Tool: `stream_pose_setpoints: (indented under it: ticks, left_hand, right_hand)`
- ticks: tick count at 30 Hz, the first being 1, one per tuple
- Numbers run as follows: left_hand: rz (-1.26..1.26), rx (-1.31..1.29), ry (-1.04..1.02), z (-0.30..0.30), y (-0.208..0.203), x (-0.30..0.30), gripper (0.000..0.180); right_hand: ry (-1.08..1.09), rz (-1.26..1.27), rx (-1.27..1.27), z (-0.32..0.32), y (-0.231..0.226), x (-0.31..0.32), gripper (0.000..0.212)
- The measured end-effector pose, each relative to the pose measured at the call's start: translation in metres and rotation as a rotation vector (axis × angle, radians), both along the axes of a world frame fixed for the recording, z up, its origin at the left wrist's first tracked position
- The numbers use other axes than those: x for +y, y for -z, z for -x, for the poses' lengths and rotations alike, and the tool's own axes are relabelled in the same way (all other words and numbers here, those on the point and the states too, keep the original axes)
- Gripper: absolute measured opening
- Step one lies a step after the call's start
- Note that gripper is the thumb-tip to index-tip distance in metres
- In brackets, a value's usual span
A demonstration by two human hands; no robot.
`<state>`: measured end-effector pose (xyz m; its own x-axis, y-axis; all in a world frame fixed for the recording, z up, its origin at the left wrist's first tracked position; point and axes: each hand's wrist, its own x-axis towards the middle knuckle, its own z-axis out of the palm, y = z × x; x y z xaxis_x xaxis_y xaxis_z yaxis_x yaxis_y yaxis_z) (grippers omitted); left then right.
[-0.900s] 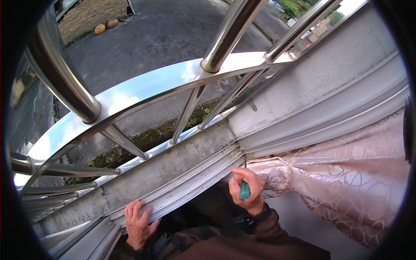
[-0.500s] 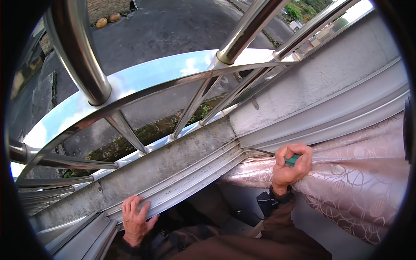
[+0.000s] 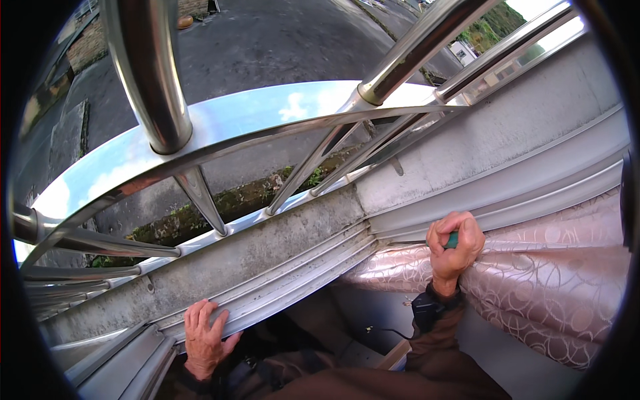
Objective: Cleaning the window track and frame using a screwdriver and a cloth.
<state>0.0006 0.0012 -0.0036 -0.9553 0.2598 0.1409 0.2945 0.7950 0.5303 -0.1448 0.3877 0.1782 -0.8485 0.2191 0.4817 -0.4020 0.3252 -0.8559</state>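
Wrapped in my right hand point(image 3: 460, 257) is a screwdriver with a green handle point(image 3: 453, 240). Its thin shaft points left, along the lower side frame point(image 3: 493, 190) of the window, toward the corner where that frame meets the sill track. I cannot make out exactly what the tip touches. My left hand point(image 3: 206, 340) lies on the ridged metal sill track point(image 3: 287, 293), fingers stretched over its inner edge and holding nothing. Just beside and behind my right hand hangs a shiny pink patterned curtain point(image 3: 540, 287), bunched toward the corner.
Beyond the weathered concrete ledge point(image 3: 267, 243) stands a curved stainless-steel guard rail point(image 3: 267, 110) with thick upright tubes point(image 3: 150, 73). Outside and below lies a dark paved surface point(image 3: 280, 47). A sliding window panel's edge point(image 3: 123, 363) is left of my left hand.
My right hand has turned slightly, and the screwdriver's shaft now lies more level against the frame. My left hand stays on the track. The whole view has shifted a little.
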Motion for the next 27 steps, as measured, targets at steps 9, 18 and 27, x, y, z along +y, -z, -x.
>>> stream_pose_setpoints:
  ticks: [9, 18, 27]
  left_hand:
    - [-0.005, 0.001, 0.014, 0.000, 0.002, -0.002, 0.057]
    - [-0.002, -0.015, -0.002, -0.003, 0.004, -0.003, 0.056]
    - [-0.006, 0.001, -0.006, -0.005, 0.002, -0.002, 0.055]
  right_hand:
    - [0.029, 0.091, -0.121, 0.016, -0.009, 0.002, 0.044]
    - [-0.008, 0.100, -0.129, 0.019, 0.001, 0.009, 0.043]
    - [-0.073, 0.044, -0.065, -0.005, 0.031, -0.002, 0.041]
